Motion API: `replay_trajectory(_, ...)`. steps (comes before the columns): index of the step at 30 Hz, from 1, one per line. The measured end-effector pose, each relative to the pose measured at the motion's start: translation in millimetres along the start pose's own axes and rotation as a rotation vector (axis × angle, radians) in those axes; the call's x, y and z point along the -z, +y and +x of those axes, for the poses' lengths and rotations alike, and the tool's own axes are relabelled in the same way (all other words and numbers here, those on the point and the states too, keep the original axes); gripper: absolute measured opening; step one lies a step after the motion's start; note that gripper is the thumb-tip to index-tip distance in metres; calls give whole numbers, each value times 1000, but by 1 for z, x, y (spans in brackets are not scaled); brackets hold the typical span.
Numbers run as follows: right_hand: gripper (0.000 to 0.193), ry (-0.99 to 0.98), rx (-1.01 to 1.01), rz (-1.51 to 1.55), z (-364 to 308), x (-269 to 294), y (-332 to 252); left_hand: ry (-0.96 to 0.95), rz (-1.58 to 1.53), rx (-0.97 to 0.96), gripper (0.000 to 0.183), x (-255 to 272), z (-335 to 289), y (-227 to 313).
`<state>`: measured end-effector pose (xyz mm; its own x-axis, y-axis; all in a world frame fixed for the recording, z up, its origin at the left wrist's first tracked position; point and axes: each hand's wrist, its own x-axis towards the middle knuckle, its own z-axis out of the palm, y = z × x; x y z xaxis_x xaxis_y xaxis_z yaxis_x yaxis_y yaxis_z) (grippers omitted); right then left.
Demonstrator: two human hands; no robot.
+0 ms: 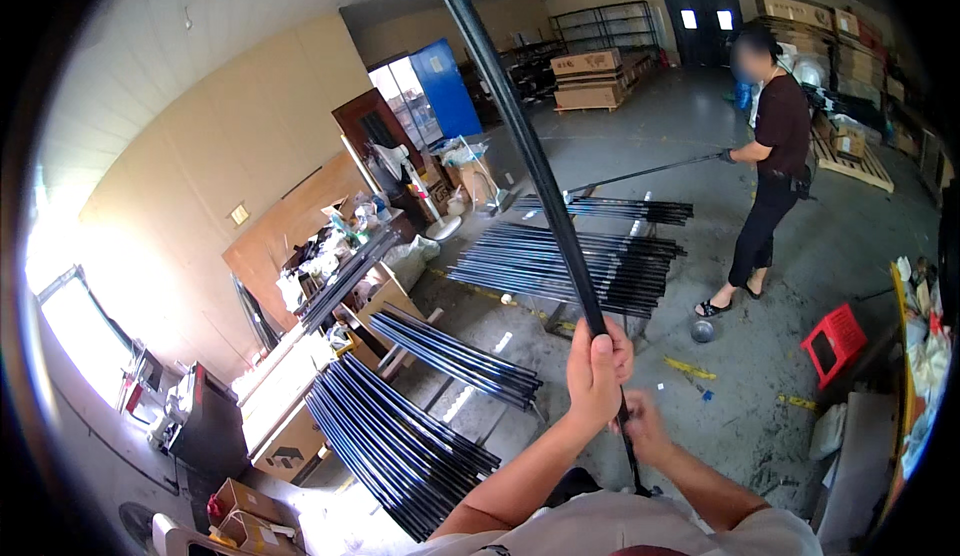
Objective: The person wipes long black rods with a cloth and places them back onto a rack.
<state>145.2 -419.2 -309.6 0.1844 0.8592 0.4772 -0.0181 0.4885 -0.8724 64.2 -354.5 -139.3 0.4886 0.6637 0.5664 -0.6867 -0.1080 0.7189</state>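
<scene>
A long glossy black pole (pixel 527 146) runs slanting from the top edge down toward my body. My left hand (pixel 597 371) is closed around it, thumb lying along its surface. Lower down, my right hand (pixel 645 431) is beside the pole with its fingers curled toward it. That hand is smeared, so whether it grips the pole does not show. To the left, many similar black poles lie side by side in a near bundle (pixel 385 446) and a smaller bundle (pixel 455 356). Another wide row of black poles (pixel 560 261) rests beyond the held pole.
A person (pixel 780 156) in dark clothes stands at the right, holding another long pole (pixel 650 171). Near their feet is a small metal bowl (pixel 703 331). A red plastic stool (pixel 835 344) stands further right. Cartons (pixel 588 78) are stacked at the back, and a cluttered bench (pixel 345 246) lines the left wall.
</scene>
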Motion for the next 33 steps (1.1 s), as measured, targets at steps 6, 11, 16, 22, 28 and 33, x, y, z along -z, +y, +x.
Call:
replay_trajectory(6, 41, 9, 462, -159, 132, -22, -186, 86, 81, 20, 32, -12, -10, -4)
replay_trajectory(11, 32, -88, 175, 204, 156, -37, -235, -22, -30, 67, 38, -13, -14, -18)
replay_trajectory(16, 22, -35, 64, 355, 150, -40, -215, 1, 49, 118, 38, -1, -29, -29)
replay_trajectory(22, 17, 1, -185, 275, 90, -34, -109, 21, 514, 276, 45, 58, -117, -93)
replay_trajectory(28, 16, 83, -272, 251, 15, -11, -38, -16, 322, 212, 55, 104, -119, -116)
replay_trajectory(33, 17, 84, -317, 230, -14, -6, -17, 230, 69, 174, 72, 98, -20, -37)
